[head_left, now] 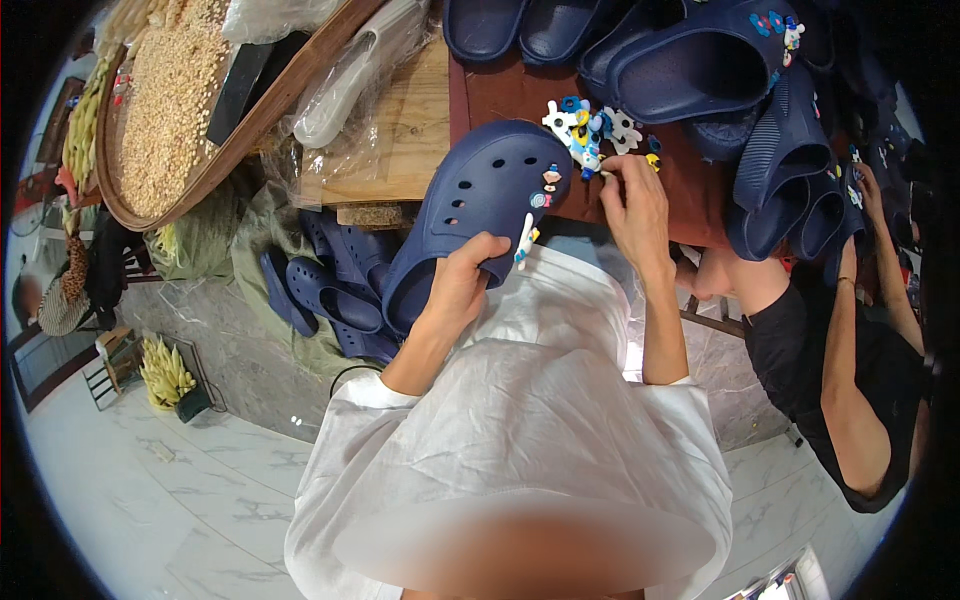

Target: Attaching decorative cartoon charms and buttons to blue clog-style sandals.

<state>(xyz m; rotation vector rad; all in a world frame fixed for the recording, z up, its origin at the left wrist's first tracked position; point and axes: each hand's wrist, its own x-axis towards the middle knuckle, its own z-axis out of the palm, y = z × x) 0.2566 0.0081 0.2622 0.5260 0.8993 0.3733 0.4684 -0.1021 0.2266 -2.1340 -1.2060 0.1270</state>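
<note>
My left hand (462, 278) grips a navy blue clog (480, 180) by the side of its opening, with the toe pointing up and right. Several round holes run along the clog's upper. Three small charms sit along its right side, among them a white figure charm (525, 240) near my thumb. Just right of the toe, my right hand (638, 212) has its thumb and forefinger pinched together at the edge of a pile of colourful shoe charms (590, 130). What lies between those fingertips is too small to make out.
More navy clogs (690, 75) are heaped at the back right, and others (340, 290) lie in a green bag below left. A woven tray of grain (165, 120) stands at far left beside a wooden board (400, 130). At right, another person's arms (850, 370) reach among clogs.
</note>
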